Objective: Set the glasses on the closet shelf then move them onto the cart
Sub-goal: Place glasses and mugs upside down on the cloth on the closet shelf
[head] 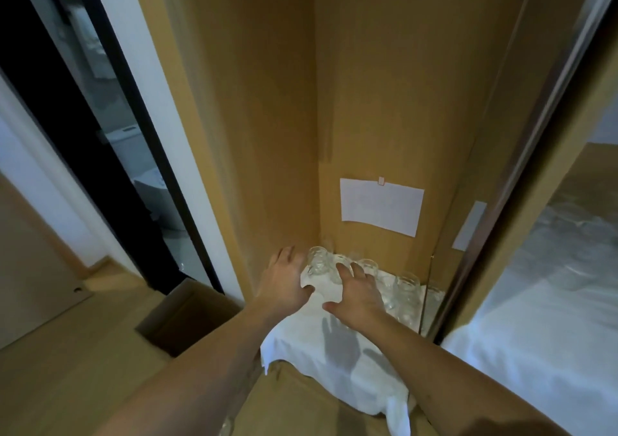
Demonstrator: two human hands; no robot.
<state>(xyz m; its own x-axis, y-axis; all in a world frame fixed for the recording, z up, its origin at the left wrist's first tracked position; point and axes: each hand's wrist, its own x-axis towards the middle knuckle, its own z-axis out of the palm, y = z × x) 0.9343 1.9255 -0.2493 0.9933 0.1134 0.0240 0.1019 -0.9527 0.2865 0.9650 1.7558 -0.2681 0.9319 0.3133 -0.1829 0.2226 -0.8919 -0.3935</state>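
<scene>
Clear drinking glasses (368, 278) clustered on white cloth (334, 352) over wooden closet shelf (301, 399), lower centre. Left hand (284, 281) and right hand (359, 293) spread, fingers released, holding nothing, beside the glasses.

Beyond the fingertips, taped to the wooden back wall — white paper sheet (381, 206). Under the fingers, white cloth (337, 352). Left of them, lower down — open cardboard box (187, 318).

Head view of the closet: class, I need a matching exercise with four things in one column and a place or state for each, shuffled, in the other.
Things
1. glasses
2. white cloth
3. sheet of paper
4. left hand

Places or states
A. fixed to the closet's back wall
B. fingers spread, holding nothing
C. clustered in the shelf's back corner
D. spread under the glasses, hanging over the shelf edge

Pairs: 1-C, 2-D, 3-A, 4-B
</scene>
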